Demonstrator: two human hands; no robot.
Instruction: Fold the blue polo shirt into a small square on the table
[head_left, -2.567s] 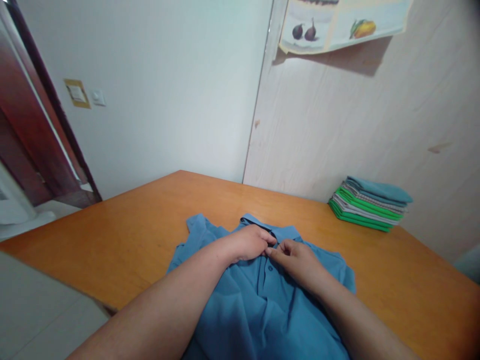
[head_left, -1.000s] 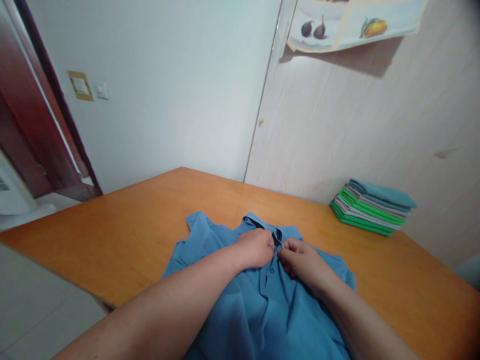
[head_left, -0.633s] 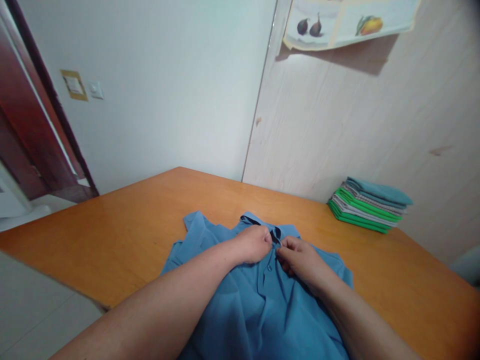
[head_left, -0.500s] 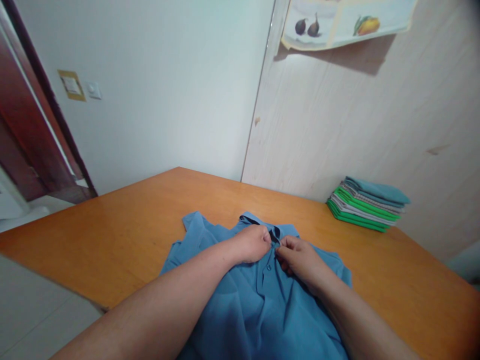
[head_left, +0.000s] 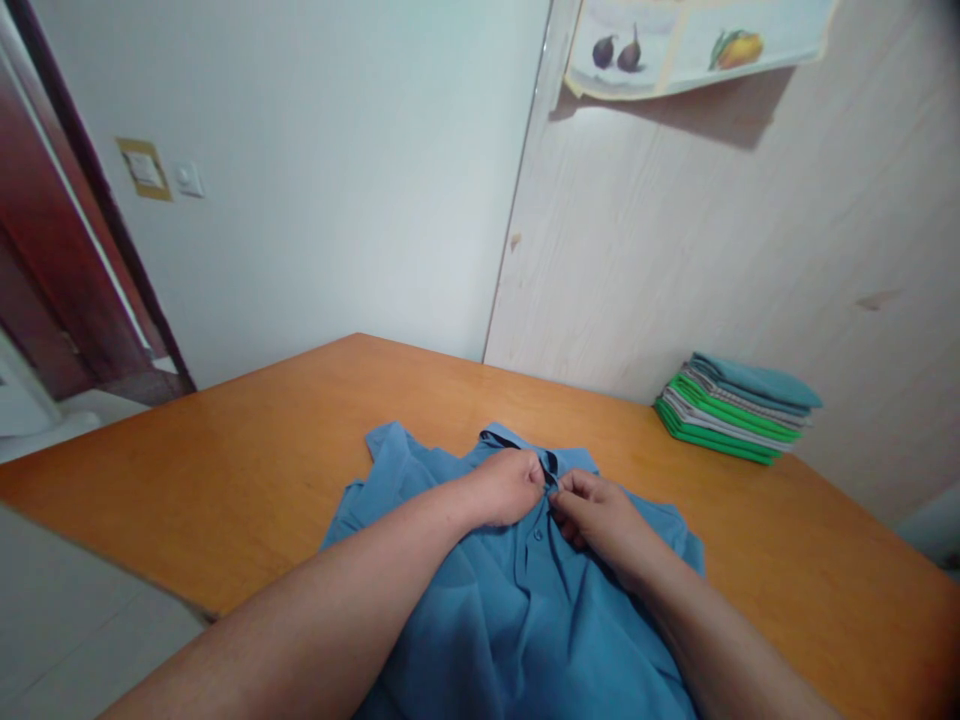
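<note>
A blue polo shirt [head_left: 517, 610] lies front up on the orange wooden table [head_left: 247, 470], collar away from me. My left hand [head_left: 504, 487] pinches the left edge of the button placket just below the collar. My right hand [head_left: 600, 512] pinches the opposite edge, fingertips meeting the left hand's at the top button. One button shows on the placket below the hands. Both forearms lie over the shirt's body.
A stack of folded shirts [head_left: 739, 405], green, grey and blue, sits at the table's far right against a pale wood-panel wall. A fruit picture [head_left: 690, 45] hangs above. A dark door frame [head_left: 67, 250] and light switches [head_left: 187, 180] are at the left.
Both hands have moved a little up the placket toward the collar, from a lower spot to the top button. The shirt and the stack have stayed put.
</note>
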